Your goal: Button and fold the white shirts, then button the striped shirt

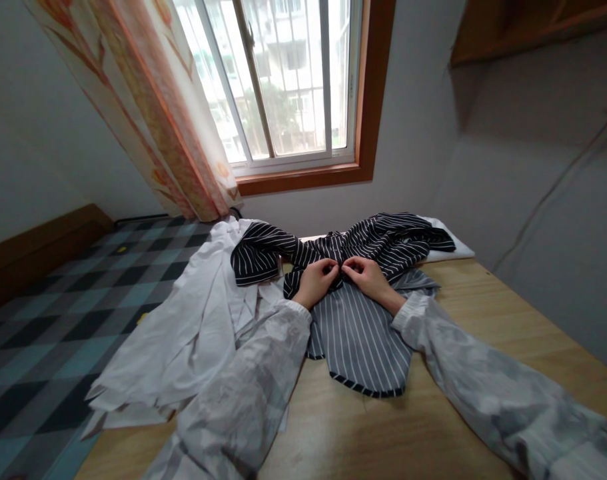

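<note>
A black shirt with white stripes [370, 347] lies spread on the wooden table, its greyer inner side showing on the part nearest me. Both sleeves reach outward at the far end. At the shirt's middle, my left hand [317, 280] pinches the cloth between thumb and finger. Close beside it, my right hand [368, 275] pinches the same cloth from the other side, the fingertips almost meeting. Whatever small detail lies between the fingertips is too small to make out. Loose grey-and-white sleeves cover both my forearms.
White garments [193, 320] are heaped left of the shirt, over the edge of the wooden table [483, 313]. A bed with a checked cover [38, 333] adjoins on the left. Beyond are a window [283, 87] and a curtain [148, 100]. More white cloth [448, 240] lies under the right sleeve.
</note>
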Available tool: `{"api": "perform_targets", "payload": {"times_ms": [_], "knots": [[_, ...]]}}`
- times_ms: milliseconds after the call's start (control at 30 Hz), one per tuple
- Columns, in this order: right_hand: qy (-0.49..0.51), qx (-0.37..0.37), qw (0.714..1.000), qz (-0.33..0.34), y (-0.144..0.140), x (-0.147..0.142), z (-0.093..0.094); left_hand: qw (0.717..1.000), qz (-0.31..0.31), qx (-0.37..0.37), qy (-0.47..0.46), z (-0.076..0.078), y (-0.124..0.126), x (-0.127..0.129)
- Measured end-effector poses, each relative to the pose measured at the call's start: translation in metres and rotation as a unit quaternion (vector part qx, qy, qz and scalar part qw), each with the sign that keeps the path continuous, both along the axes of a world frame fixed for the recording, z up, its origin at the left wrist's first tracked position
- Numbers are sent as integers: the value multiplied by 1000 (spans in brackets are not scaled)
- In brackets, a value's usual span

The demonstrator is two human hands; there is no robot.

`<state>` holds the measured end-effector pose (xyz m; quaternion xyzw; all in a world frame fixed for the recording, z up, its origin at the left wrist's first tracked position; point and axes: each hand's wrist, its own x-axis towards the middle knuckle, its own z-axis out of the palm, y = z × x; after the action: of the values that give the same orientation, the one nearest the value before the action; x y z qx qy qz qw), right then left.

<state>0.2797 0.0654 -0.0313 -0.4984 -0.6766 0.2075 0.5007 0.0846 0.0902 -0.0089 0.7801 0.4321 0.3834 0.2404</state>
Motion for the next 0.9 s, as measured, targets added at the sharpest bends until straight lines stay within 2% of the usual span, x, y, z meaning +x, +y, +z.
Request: {"api": "perform_targets", "payload": {"times_ms": [67, 133, 233, 300, 367, 467, 600, 667, 733, 833, 900], "knots": [[8, -5, 1000, -1, 1, 1, -1, 1000, 2, -5, -4, 1, 1, -1], [-7, 5, 1000, -17, 2, 3, -2, 999, 42, 13, 23, 4, -1, -3], [-106, 43, 993, -38, 0, 10, -2, 987, 85, 75, 110, 16, -4, -9], [-192, 51, 980, -24, -4, 18, 2, 976, 69, 96, 184, 29, -6, -14], [-259, 32, 965, 5, -8, 31, 12, 963, 35, 73, 256, 43, -7, -21], [-331, -26, 943, 13, -16, 52, 35, 936, -20, 23, 352, 62, -7, -32], [-392, -98, 915, -1, -23, 70, 64, 901, -57, 25, 429, 76, -1, -46], [-393, -102, 914, 0, -25, 73, 72, 906, -73, 21, 417, 79, 2, -51], [-382, -86, 920, 5, -25, 72, 77, 923, -104, 2, 371, 82, 5, -56], [-358, -27, 933, 37, -26, 65, 77, 950, -163, -41, 264, 88, 7, -62], [-348, -5, 935, 68, -27, 60, 73, 960, -172, -62, 214, 91, 8, -64]]}}
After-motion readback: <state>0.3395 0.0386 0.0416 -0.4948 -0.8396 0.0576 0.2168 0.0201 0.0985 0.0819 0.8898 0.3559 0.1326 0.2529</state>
